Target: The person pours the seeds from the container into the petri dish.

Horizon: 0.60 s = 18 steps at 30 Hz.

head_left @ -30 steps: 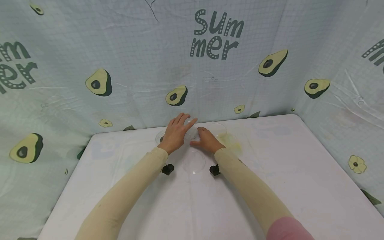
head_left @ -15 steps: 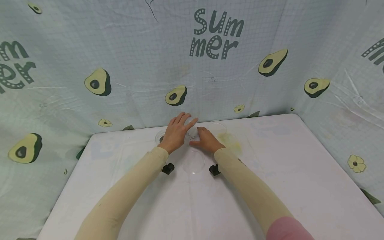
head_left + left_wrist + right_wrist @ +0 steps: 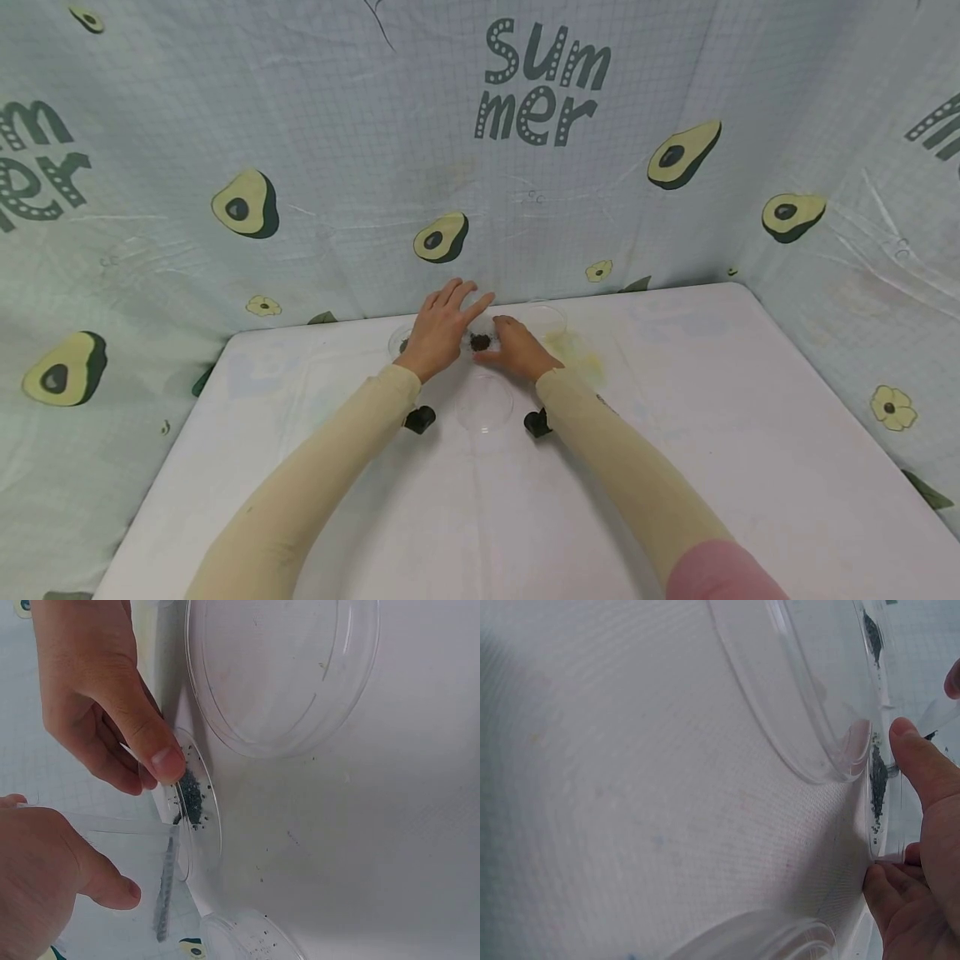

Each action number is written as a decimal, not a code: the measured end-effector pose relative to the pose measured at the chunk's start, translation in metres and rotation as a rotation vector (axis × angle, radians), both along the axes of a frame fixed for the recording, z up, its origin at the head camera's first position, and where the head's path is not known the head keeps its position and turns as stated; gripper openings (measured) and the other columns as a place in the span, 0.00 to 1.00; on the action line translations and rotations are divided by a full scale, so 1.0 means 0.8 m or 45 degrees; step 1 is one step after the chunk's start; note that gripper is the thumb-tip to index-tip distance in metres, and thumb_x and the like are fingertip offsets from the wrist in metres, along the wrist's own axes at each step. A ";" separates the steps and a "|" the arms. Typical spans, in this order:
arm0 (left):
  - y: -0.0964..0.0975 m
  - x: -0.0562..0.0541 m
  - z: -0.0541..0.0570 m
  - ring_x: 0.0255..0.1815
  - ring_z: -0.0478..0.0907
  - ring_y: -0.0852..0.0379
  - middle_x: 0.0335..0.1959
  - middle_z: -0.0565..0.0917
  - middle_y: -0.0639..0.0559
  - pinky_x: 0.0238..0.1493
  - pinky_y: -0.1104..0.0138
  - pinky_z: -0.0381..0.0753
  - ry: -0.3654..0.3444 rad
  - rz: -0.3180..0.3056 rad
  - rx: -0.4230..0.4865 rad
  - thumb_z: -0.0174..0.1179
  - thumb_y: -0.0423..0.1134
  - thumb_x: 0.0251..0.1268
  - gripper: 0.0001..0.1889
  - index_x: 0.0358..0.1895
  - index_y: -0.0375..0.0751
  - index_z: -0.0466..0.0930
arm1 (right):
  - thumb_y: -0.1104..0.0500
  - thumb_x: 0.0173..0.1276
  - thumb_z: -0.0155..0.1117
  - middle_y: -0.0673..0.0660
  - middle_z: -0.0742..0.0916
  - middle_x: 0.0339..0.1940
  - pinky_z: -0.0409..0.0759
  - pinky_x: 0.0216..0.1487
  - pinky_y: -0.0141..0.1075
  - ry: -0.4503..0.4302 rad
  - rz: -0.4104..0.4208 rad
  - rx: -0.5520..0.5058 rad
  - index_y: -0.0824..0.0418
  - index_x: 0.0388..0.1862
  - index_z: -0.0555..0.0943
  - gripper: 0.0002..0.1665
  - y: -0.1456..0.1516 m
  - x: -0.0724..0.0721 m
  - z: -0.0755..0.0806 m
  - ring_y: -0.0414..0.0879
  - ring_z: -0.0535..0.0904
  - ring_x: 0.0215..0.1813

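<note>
My left hand point(image 3: 438, 337) holds a tilted clear plastic container point(image 3: 112, 859) over the table's far edge; dark granules lie in a strip inside it, and its full shape is partly hidden. Below it sits a clear petri dish point(image 3: 216, 844) with a pile of dark granules point(image 3: 480, 342). My right hand point(image 3: 520, 346) grips this dish's rim, thumb on the near side and fingers on the far side, as the right wrist view shows. In that view, a fingertip of the left hand point(image 3: 952, 681) shows at the right edge.
One clear petri dish point(image 3: 484, 406) stands in front of the hands. To the left is another dish point(image 3: 247, 937) with dark granules, and a further clear dish point(image 3: 546, 315) is at the right. Yellowish stains mark the white tabletop point(image 3: 712, 433). A printed curtain point(image 3: 337, 167) hangs behind it.
The granules in the middle dish have grown from a few specks to a dark pile. Both hands have stayed almost in place.
</note>
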State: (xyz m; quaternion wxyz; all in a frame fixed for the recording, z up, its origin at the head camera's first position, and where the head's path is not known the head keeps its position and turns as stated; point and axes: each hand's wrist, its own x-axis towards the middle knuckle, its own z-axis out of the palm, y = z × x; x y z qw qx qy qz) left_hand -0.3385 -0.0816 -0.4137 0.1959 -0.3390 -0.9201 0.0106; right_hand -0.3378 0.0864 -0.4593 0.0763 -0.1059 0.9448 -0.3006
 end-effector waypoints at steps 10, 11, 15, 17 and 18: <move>-0.003 -0.001 0.001 0.74 0.59 0.45 0.69 0.66 0.46 0.67 0.52 0.68 0.000 0.012 -0.006 0.68 0.25 0.49 0.44 0.72 0.56 0.63 | 0.43 0.62 0.68 0.66 0.66 0.75 0.61 0.75 0.47 -0.014 -0.003 0.005 0.71 0.74 0.57 0.53 0.000 0.000 -0.001 0.57 0.61 0.76; -0.003 0.000 0.001 0.74 0.59 0.45 0.69 0.66 0.46 0.67 0.52 0.68 0.000 0.013 -0.008 0.68 0.25 0.49 0.44 0.72 0.56 0.63 | 0.43 0.62 0.68 0.66 0.66 0.74 0.61 0.75 0.47 -0.013 -0.004 0.003 0.71 0.74 0.57 0.52 0.001 0.000 -0.001 0.57 0.61 0.76; -0.004 0.001 0.003 0.74 0.59 0.45 0.69 0.66 0.45 0.67 0.51 0.68 -0.011 0.015 0.008 0.68 0.24 0.48 0.45 0.72 0.55 0.63 | 0.43 0.62 0.68 0.67 0.66 0.74 0.61 0.75 0.47 -0.009 0.000 0.003 0.71 0.74 0.57 0.52 0.000 0.000 -0.001 0.57 0.62 0.76; -0.005 0.002 0.003 0.74 0.59 0.44 0.69 0.66 0.45 0.67 0.51 0.68 -0.019 0.018 0.017 0.68 0.24 0.48 0.45 0.72 0.55 0.63 | 0.43 0.62 0.68 0.67 0.66 0.74 0.61 0.75 0.47 -0.008 0.000 0.002 0.71 0.74 0.57 0.52 0.000 0.001 0.000 0.57 0.61 0.76; -0.006 0.002 0.004 0.74 0.59 0.44 0.70 0.67 0.45 0.67 0.51 0.68 -0.026 0.021 0.023 0.68 0.24 0.48 0.45 0.72 0.55 0.63 | 0.43 0.62 0.68 0.67 0.66 0.74 0.61 0.75 0.47 -0.009 0.000 0.004 0.71 0.74 0.57 0.52 0.000 0.001 0.000 0.57 0.61 0.76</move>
